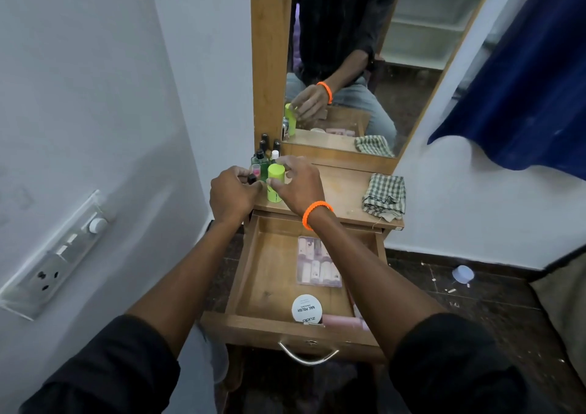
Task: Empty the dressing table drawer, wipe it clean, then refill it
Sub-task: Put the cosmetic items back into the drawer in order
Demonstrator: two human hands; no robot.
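The wooden drawer (269, 274) of the dressing table stands pulled open. Inside lie a clear pack of small tubes (309, 266), a round white nail polish remover tub (306, 308) and a pink item (344, 321) at the front right. On the tabletop (345, 191), my right hand (298, 185), with an orange wristband, is closed around a lime-green bottle (275, 185) that stands upright. My left hand (233, 193) pinches a small dark-capped nail polish bottle (252, 178) beside it. Several small bottles (264, 155) stand behind, at the mirror's left corner.
A checked cloth (385, 196) lies folded on the tabletop's right side. The tall mirror (364, 58) rises behind. A switchboard (60, 255) is on the left wall, a blue curtain (523, 90) hangs at right, and a small white lid (463, 274) lies on the dark floor.
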